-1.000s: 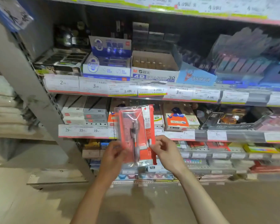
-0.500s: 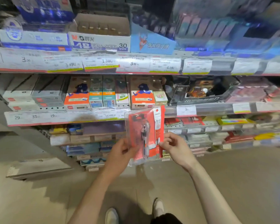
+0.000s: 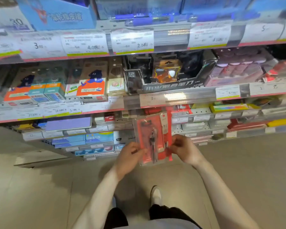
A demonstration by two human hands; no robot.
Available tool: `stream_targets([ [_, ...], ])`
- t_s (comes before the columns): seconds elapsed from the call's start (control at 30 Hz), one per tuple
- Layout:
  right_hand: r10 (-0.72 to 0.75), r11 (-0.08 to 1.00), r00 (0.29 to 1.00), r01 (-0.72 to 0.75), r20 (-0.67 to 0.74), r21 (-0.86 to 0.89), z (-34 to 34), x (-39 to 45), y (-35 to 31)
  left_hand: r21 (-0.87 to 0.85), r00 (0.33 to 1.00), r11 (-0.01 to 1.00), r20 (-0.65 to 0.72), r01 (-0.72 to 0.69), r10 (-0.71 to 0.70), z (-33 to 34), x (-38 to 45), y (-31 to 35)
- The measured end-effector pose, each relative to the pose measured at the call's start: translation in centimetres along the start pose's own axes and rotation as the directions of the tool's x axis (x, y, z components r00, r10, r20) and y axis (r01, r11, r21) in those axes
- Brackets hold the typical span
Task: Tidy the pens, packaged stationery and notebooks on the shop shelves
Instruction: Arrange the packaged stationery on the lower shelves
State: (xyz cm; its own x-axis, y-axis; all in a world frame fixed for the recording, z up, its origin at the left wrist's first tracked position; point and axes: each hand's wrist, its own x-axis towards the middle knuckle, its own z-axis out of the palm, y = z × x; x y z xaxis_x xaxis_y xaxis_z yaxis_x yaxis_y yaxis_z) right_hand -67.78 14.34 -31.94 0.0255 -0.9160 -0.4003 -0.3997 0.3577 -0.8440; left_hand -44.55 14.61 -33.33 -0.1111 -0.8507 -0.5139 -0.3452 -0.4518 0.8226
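While upright, red blister pack (image 3: 153, 138) is pinched between left hand (image 3: 130, 157) and right hand (image 3: 185, 150).

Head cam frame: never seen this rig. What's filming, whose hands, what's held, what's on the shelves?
There is no machine here: a person wears a wide-angle camera on the head, looking forward and down, so the arms enter from the bottom edge. The left hand and right hand pinch the lower sides of a red stationery pack in clear plastic, held upright before the shop shelves. The shelves carry boxed and packaged stationery behind price labels, including a black display box. Below are the floor and the person's shoe.
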Motion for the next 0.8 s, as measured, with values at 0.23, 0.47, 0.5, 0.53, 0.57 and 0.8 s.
stream_targets([
  [0.23,0.137,0.99,0.99,-0.136,-0.037,0.025,-1.1,0.9,3.7,-0.048,0.996,0.997,0.065,0.062,-0.059,3.5,2.6,-1.5],
  [0.47,0.215,0.973,0.976,-0.21,-0.042,0.098,-0.6,2.8,4.3,-0.054,0.994,0.995,0.072,0.088,-0.084,4.0,4.6,-1.3],
  [0.5,0.226,0.969,0.973,-0.219,-0.052,0.116,-0.6,3.3,4.2,-0.062,0.995,0.995,0.068,0.081,-0.077,4.1,4.9,-1.3],
  [0.53,0.228,0.965,0.972,-0.218,-0.059,0.145,-0.7,3.8,4.0,-0.08,0.995,0.994,0.063,0.078,-0.073,4.1,5.3,-1.3],
  [0.57,0.219,0.963,0.974,-0.205,-0.062,0.178,-0.7,4.3,3.8,-0.102,0.996,0.992,0.055,0.078,-0.073,4.2,5.7,-1.1],
  [0.8,0.198,0.904,0.977,-0.215,0.083,0.369,-1.7,5.5,4.3,-0.214,1.0,0.977,-0.003,0.025,-0.026,4.7,9.2,0.4],
])
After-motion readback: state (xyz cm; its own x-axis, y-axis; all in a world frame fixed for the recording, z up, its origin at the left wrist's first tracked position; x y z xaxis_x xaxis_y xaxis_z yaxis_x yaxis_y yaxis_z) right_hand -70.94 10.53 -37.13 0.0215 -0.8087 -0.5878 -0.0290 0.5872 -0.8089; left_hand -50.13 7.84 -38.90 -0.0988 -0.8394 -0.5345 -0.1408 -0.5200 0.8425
